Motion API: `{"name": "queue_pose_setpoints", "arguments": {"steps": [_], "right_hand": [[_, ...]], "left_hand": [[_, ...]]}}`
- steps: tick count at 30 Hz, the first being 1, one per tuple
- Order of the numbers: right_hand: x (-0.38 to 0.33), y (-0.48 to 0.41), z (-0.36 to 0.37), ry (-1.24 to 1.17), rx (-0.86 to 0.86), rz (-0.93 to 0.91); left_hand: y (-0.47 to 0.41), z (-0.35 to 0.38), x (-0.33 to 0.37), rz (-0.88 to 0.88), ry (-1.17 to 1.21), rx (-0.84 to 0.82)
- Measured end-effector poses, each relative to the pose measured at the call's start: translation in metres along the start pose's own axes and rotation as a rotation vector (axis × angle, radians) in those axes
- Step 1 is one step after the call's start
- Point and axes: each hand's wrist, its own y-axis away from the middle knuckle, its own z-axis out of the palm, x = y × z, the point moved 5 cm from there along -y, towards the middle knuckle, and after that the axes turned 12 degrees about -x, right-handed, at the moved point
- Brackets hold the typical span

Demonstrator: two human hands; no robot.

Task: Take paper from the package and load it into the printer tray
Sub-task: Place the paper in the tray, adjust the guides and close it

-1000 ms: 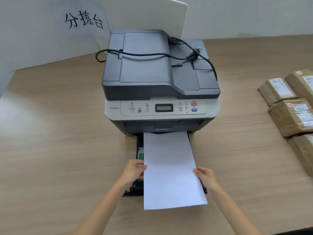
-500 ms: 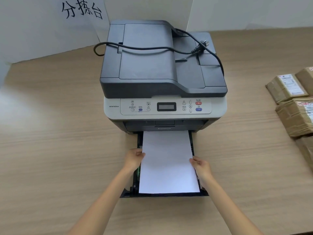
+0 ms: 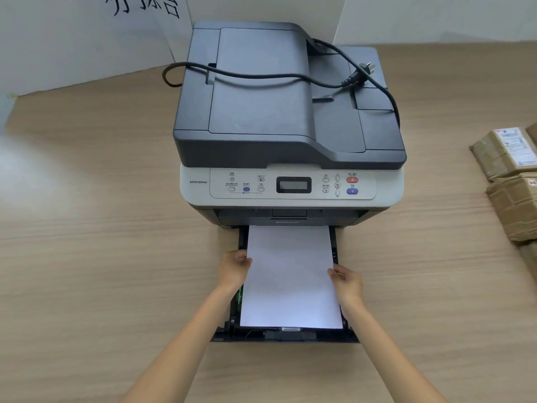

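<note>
A wood-grain table (image 3: 87,228) stood against white panels (image 3: 58,39), one bearing black handwritten characters partly cut off by the frame's top edge. A grey multifunction printer (image 3: 287,112) sat toward the table's far edge, at the middle, its black power cord (image 3: 261,75) lying loose across the closed lid with the plug (image 3: 359,74) resting near the lid's right side. Below the control panel (image 3: 293,186) the black paper tray (image 3: 283,335) was pulled out toward the table's near edge. White paper (image 3: 290,274) lay flat inside the tray, its far end reaching under the printer body and its near end just short of the tray's front wall; whether one sheet or several could not be told. The left hand (image 3: 234,267) held the paper's left edge, fingers curled together against it. The right hand (image 3: 345,282) held the right edge, thumb on top and fingers pressed together along the side. Brown taped parcels (image 3: 508,181) with labels lay at the table's right edge, well apart from the printer.
</note>
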Motion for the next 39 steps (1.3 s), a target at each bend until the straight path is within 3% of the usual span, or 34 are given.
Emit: {"name": "queue_pose_setpoints", "arguments": {"steps": [9, 24, 32, 39], "right_hand": [[0.004, -0.001, -0.009, -0.106, 0.018, -0.003], [-0.004, -0.011, 0.010, -0.139, 0.117, -0.015], [-0.007, -0.009, 0.024, -0.156, 0.219, -0.034], [-0.013, -0.004, 0.030, -0.075, 0.199, -0.097]], "left_hand": [[0.000, -0.001, -0.010, 0.034, 0.191, -0.009], [-0.020, 0.004, -0.003, 0.098, -0.049, 0.126], [-0.013, 0.012, 0.006, 0.066, -0.154, 0.306], [-0.007, 0.022, 0.005, 0.127, -0.164, 0.196]]}}
